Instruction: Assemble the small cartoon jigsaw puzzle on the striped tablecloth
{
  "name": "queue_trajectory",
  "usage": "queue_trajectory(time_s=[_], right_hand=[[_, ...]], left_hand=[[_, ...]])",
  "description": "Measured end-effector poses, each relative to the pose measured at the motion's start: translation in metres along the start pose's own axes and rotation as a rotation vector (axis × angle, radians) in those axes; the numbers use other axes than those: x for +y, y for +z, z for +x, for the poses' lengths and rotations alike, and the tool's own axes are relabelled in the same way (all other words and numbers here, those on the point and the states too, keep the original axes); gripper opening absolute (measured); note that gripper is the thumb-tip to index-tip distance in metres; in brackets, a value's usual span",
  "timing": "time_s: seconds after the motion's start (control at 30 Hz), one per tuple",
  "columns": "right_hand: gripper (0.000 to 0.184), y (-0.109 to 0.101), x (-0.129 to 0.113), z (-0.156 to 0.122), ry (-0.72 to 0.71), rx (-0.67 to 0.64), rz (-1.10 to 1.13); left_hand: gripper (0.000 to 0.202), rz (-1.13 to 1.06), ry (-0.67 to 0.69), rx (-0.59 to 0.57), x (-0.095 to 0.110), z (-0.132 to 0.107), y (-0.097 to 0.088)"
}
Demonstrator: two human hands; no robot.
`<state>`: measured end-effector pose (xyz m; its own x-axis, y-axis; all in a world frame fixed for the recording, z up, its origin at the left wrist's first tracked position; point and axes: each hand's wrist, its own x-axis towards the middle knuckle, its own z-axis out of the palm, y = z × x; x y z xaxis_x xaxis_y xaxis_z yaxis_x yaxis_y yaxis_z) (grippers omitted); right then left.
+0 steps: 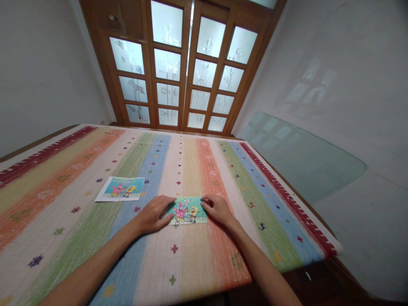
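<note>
A small assembled jigsaw puzzle (188, 211) lies flat on the striped tablecloth, with pink and yellow cartoon figures on a teal ground. My left hand (156, 214) grips its left side, the fingers at the upper corner and the thumb lower down on the edge. At the upper right edge, my right hand (217, 208) has its thumb and forefinger pinched close together on the puzzle, the other fingers curled under. To the left of my left hand lies a printed picture card (121, 189) showing similar cartoon figures, touched by neither hand.
The table is covered by a multicoloured striped tablecloth (172, 259); its near edge drops off at the lower right. A pale glass panel (302, 153) leans on the wall to the right. Wooden doors with frosted panes (168, 63) stand beyond the far edge.
</note>
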<state>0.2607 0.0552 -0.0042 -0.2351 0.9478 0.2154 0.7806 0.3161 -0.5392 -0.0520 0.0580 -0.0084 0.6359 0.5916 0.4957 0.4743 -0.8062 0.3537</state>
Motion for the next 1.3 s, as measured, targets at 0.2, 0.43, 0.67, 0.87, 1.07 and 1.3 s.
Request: queue_trajectory(time_s=[0.2, 0.43, 0.67, 0.87, 1.07, 1.3], right_hand=[[0.019, 0.0001, 0.0002, -0.0011, -0.001, -0.004, 0.004], [0.018, 0.0030, 0.0025, -0.0010, 0.005, 0.010, 0.003], [0.023, 0.0047, 0.0036, -0.0012, -0.015, 0.033, -0.011], [0.018, 0.0032, -0.0005, -0.0006, 0.001, 0.033, -0.023], [0.017, 0.0034, -0.0041, 0.0010, 0.037, 0.040, -0.015], [0.019, 0.0010, -0.0046, 0.0003, 0.042, 0.029, 0.012]], left_hand=[[0.037, -0.007, -0.020, -0.003, -0.0002, 0.0011, -0.0004], [0.049, -0.011, -0.071, -0.088, 0.0010, 0.0010, -0.0036], [0.048, -0.012, -0.085, -0.082, -0.0003, 0.0001, -0.0023], [0.049, -0.011, -0.091, -0.091, -0.0012, -0.0003, -0.0019], [0.048, -0.012, -0.075, -0.087, -0.0016, 0.0001, -0.0022], [0.050, -0.012, -0.083, -0.072, -0.0028, -0.0006, -0.0026]])
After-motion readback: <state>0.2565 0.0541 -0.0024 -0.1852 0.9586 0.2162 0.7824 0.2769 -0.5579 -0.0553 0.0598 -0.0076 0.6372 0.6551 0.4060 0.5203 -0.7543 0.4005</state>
